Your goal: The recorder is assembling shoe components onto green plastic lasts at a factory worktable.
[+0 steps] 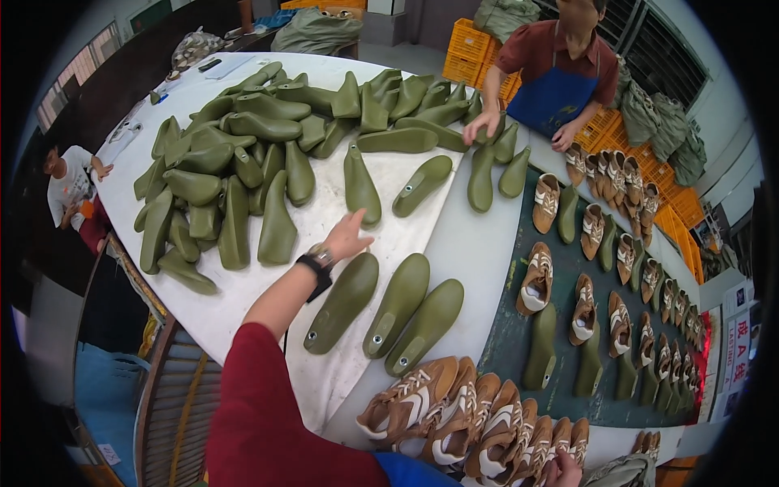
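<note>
My left hand (348, 235) reaches over the white table with its fingers apart, at the near end of a green shoe last (361, 188). Whether the fingertips touch it I cannot tell. Another last (422, 186) lies to its right. Closer to me, three more lasts rest side by side, among them a middle one (397, 305). At the lower edge my right hand (561, 469) shows only in part, beside a row of brown and white sneakers (487, 422); its grip is hidden.
A big heap of green lasts (235, 138) covers the table's far left. To the right, a dark green conveyor belt (507, 345) carries sneakers and lasts in rows. A co-worker in a blue apron (540, 101) stands across, one hand at the lasts. Another person (77, 187) sits far left.
</note>
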Available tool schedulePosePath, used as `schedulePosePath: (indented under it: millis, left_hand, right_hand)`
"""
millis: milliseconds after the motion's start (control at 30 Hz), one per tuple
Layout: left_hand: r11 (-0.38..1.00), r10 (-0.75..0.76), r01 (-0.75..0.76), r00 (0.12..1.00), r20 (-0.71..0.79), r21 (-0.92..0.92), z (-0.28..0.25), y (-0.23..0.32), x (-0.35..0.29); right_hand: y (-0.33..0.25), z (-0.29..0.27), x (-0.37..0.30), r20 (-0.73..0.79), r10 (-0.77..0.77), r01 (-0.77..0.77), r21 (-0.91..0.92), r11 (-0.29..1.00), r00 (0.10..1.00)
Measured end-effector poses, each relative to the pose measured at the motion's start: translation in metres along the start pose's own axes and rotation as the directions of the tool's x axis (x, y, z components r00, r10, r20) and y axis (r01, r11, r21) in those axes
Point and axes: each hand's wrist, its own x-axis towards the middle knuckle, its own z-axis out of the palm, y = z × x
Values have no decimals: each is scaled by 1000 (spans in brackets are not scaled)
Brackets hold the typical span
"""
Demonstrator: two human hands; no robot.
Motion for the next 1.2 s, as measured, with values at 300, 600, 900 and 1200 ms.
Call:
schedulePosePath:
  millis: [300, 600, 900, 1200]
  left_hand:
    - [769, 64, 33, 990, -128, 638, 52, -39, 67]
    - [908, 105, -50, 988, -111, 415, -63, -90, -202]
    - [893, -68, -18, 983, 173, 449, -72, -63, -264]
    - [921, -88, 159, 974, -207, 356, -22, -32, -217]
  right_hand:
    - [0, 1, -8, 10, 86, -86, 42, 995, 996]
    - [13, 2, -18, 5, 92, -92, 73, 993, 996]
    - [-8, -6, -28, 19, 15, -17, 123, 992, 1000]
    - [26, 16, -17, -33, -347, 346, -18, 938, 937]
